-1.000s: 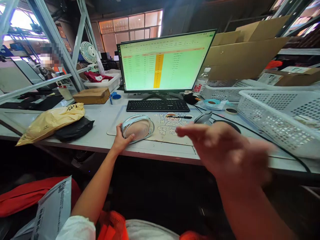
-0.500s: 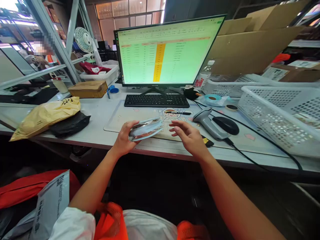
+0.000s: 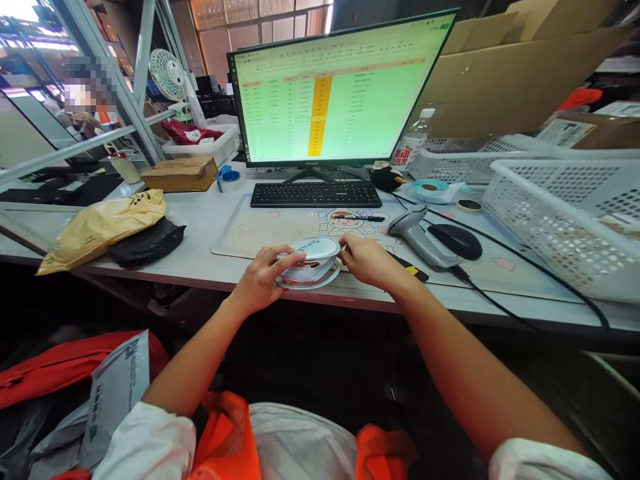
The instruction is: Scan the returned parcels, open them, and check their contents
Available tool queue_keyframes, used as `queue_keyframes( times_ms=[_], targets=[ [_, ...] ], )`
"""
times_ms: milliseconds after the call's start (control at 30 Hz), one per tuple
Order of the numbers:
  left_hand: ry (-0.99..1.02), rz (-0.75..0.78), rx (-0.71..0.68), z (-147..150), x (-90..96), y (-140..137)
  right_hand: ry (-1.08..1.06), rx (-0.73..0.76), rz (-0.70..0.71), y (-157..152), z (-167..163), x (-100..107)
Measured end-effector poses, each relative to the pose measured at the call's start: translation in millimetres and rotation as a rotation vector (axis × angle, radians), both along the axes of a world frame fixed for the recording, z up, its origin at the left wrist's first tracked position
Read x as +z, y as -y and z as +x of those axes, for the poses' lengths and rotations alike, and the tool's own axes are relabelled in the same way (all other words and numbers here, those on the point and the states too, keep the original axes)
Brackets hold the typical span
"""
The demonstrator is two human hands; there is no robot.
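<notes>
Over the desk's front edge, my left hand (image 3: 260, 273) is closed around the left side of a small clear plastic package (image 3: 320, 249) with a pale blue round top and rim. Dark lettering on the top is too small to read. My right hand (image 3: 367, 261) pinches at the right edge of the package, its fingertips partly hidden. Behind the hands lies a pale desk mat (image 3: 250, 230) with a black pen (image 3: 360, 217) on it. A grey barcode scanner (image 3: 425, 243) and a black mouse (image 3: 456, 241) rest to the right of my right hand.
A monitor (image 3: 335, 107) stands behind the keyboard (image 3: 315, 195). White perforated baskets (image 3: 555, 227) and a tape roll (image 3: 431, 189) are on the right. Yellow and black bags (image 3: 105, 223) and a cardboard box (image 3: 180, 173) lie left. The scanner's cable runs along the desk's right side. Another person is at far left.
My right hand has moved left and closed at the package's right edge. The package has turned so its round top faces up, and my left hand has shifted slightly right with it.
</notes>
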State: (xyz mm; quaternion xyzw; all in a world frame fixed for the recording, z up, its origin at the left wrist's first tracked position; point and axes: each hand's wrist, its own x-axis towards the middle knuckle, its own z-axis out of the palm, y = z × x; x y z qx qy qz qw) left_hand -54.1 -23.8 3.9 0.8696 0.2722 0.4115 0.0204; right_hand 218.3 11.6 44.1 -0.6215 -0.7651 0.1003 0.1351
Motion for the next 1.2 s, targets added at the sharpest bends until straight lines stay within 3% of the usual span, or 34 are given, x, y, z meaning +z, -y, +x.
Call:
queue_keyframes(
  times_ms=[233,367,467,600,700,767,867,967,1067,1200],
  targets=[
    [-0.027,0.049,0.024,5,-4.1,6,0.0,-0.015,-0.113,-1,2,0],
    [-0.018,0.044,0.065,6,-9.9,11,-0.026,0.014,-0.206,4,-3,11],
    [0.004,0.043,0.098,13,-12.3,16,-0.01,0.031,-0.137,28,-20,24],
    [0.022,0.032,0.174,25,-12.9,23,-0.03,0.115,0.022,87,-51,38],
    [0.154,0.034,0.093,25,-13.5,24,-0.263,0.216,0.067,121,-54,44],
    [0.341,0.039,0.054,19,-13.6,25,-0.583,0.296,-0.025,131,-42,46],
    [0.493,-0.01,0.022,9,-11.6,28,-1.036,0.319,-0.184,131,-20,41],
    [0.496,-0.061,-0.107,-1,-7.0,32,-1.25,0.346,-0.234,124,-4,26],
    [0.357,-0.076,-0.139,-12,-2.8,29,-1.131,0.303,-0.199,113,7,15],
    [-0.046,0.005,0.134,-12,1.4,16,-0.471,0.052,0.097,102,-2,15]
  ],
)
